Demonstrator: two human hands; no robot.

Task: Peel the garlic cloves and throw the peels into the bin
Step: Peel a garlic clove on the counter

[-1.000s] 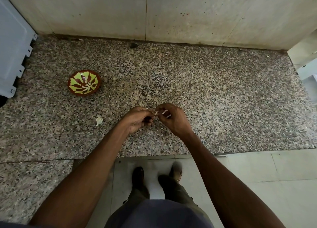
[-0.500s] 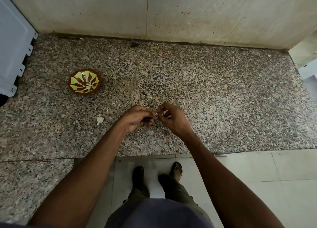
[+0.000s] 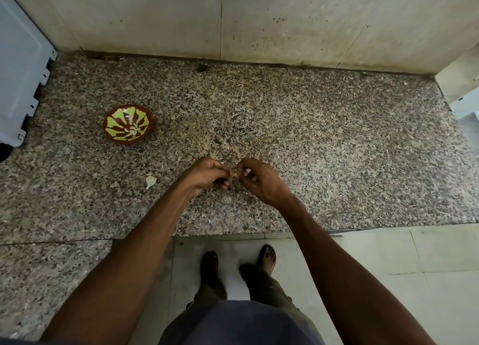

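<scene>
granite counter, clove between grips

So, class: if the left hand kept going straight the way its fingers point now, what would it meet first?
The left hand points right, toward the right hand. It would meet the garlic clove pinched between both hands, then the right hand's fingertips.

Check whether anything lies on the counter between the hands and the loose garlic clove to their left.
Nothing visible does. The loose clove lies alone on bare granite counter, left of the left hand. The patterned bowl sits farther back, off that line. Both hands, left and right hand, pinch another clove.
</scene>
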